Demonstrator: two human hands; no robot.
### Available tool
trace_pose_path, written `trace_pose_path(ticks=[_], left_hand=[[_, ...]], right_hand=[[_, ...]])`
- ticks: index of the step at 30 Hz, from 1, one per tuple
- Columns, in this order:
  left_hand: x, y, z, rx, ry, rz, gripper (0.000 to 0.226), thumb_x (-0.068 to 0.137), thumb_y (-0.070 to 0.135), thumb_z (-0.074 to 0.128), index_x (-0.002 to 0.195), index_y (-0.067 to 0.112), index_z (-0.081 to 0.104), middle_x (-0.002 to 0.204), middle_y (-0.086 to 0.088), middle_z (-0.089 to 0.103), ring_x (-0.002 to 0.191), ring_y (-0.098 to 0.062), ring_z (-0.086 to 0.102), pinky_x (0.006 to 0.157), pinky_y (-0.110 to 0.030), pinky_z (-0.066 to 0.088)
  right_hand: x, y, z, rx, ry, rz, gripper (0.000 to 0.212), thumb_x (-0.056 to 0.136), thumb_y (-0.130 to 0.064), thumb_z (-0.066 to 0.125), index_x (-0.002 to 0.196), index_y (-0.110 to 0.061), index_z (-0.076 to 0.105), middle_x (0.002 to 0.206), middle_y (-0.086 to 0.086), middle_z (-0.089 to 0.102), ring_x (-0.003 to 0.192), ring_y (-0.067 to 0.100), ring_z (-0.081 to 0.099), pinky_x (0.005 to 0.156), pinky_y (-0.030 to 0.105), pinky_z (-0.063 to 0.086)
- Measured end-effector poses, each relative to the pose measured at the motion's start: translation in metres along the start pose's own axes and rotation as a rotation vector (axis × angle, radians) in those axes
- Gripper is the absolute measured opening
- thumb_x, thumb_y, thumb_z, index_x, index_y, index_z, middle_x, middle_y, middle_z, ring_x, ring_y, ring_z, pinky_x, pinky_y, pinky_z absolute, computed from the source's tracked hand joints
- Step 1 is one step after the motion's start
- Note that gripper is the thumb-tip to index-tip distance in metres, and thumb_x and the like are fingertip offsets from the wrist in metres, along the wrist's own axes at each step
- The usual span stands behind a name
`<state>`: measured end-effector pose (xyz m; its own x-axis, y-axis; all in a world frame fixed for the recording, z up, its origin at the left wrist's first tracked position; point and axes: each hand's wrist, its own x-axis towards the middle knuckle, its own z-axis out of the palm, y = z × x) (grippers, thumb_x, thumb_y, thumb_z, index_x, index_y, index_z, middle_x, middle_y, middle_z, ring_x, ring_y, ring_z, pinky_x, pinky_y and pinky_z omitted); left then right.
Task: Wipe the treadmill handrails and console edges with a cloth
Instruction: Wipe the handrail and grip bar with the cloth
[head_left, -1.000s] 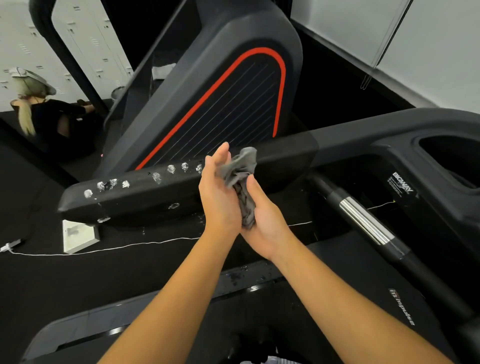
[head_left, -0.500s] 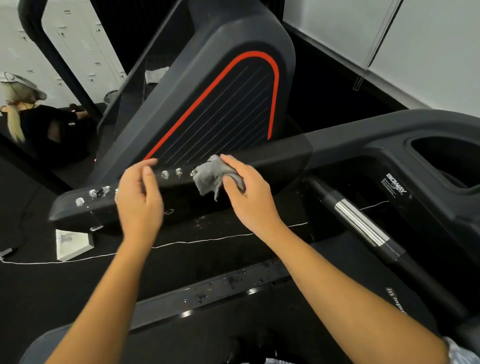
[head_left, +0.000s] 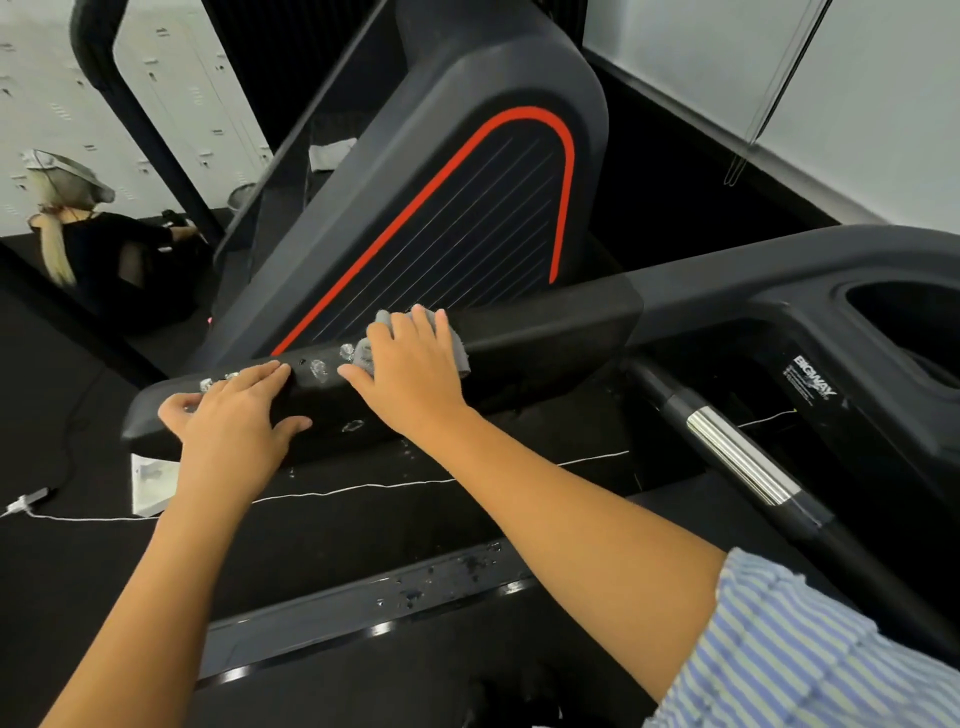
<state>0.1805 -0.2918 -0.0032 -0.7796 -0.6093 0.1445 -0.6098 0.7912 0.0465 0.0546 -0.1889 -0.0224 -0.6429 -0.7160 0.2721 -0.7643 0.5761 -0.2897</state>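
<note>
A black padded handrail (head_left: 545, 332) of the treadmill runs across the middle of the view, with whitish blobs (head_left: 318, 370) dotted along its top. My right hand (head_left: 410, 371) presses a grey cloth (head_left: 460, 348) flat onto the rail, just right of the blobs; most of the cloth is hidden under the palm. My left hand (head_left: 234, 423) rests on the rail's left end, fingers spread over it, thumb on its near face. The console (head_left: 883, 322) with a cup recess lies at the right.
A tilted black panel with a red outline (head_left: 467, 197) rises behind the rail. A black bar with a chrome grip (head_left: 737, 457) slants down at the right. A white cord (head_left: 363, 488) crosses the dark floor. A person (head_left: 104, 254) sits at the far left by white lockers.
My hands have parted: the right hand took the cloth and laid it flat on the rail, while the left hand moved left and settled on the rail's end.
</note>
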Motion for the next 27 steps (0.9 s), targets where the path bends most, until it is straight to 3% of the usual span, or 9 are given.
trace_pose_path(ticks=[6,11,13,17,21,27], left_hand=[[0.005,0.004,-0.001,-0.001,0.049,-0.041,0.04,0.081,0.021,0.068,0.12,0.013,0.061,0.127,-0.006,0.059,0.11,-0.031,0.054,0.09,-0.04,0.02],[0.004,0.003,0.001,-0.012,0.063,-0.043,0.039,0.081,0.019,0.068,0.119,0.014,0.062,0.128,-0.004,0.059,0.114,-0.028,0.053,0.091,-0.039,0.018],[0.002,0.004,0.003,-0.011,0.065,-0.042,0.039,0.081,0.018,0.069,0.12,0.013,0.062,0.128,-0.004,0.059,0.114,-0.028,0.053,0.092,-0.04,0.018],[0.001,0.005,0.004,-0.005,0.074,-0.048,0.039,0.081,0.017,0.069,0.119,0.012,0.062,0.126,-0.007,0.06,0.113,-0.03,0.053,0.092,-0.042,0.019],[0.001,0.006,0.004,-0.007,0.087,-0.059,0.037,0.081,0.015,0.068,0.118,0.011,0.062,0.125,-0.008,0.06,0.112,-0.031,0.054,0.092,-0.042,0.02],[0.002,0.007,0.003,0.0,0.062,-0.063,0.038,0.083,0.017,0.066,0.121,0.012,0.06,0.127,-0.007,0.059,0.113,-0.031,0.053,0.094,-0.042,0.02]], right_hand=[[0.0,0.016,0.004,0.1,0.055,-0.277,0.036,0.091,-0.023,0.055,0.121,-0.004,0.057,0.113,0.01,0.063,0.114,0.026,0.053,0.102,0.041,0.035],[0.0,0.033,-0.005,0.108,-0.046,-0.058,0.039,0.098,-0.04,0.039,0.132,-0.024,0.049,0.137,0.0,0.051,0.138,0.028,0.029,0.112,0.059,0.008],[0.006,0.021,-0.003,0.105,-0.09,-0.024,0.041,0.098,-0.039,0.037,0.134,-0.021,0.047,0.139,0.002,0.048,0.136,0.03,0.03,0.112,0.055,0.012],[0.012,-0.002,0.008,0.018,-0.049,-0.184,0.039,0.098,-0.034,0.04,0.131,-0.014,0.049,0.129,0.007,0.055,0.122,0.025,0.044,0.106,0.041,0.029],[0.002,0.004,0.007,0.063,-0.097,-0.374,0.044,0.097,-0.026,0.046,0.137,-0.008,0.043,0.137,0.013,0.048,0.134,0.027,0.036,0.112,0.038,0.024],[0.006,0.019,-0.001,0.116,-0.026,-0.282,0.037,0.099,-0.024,0.041,0.133,-0.008,0.048,0.134,0.011,0.052,0.124,0.022,0.045,0.105,0.034,0.032]])
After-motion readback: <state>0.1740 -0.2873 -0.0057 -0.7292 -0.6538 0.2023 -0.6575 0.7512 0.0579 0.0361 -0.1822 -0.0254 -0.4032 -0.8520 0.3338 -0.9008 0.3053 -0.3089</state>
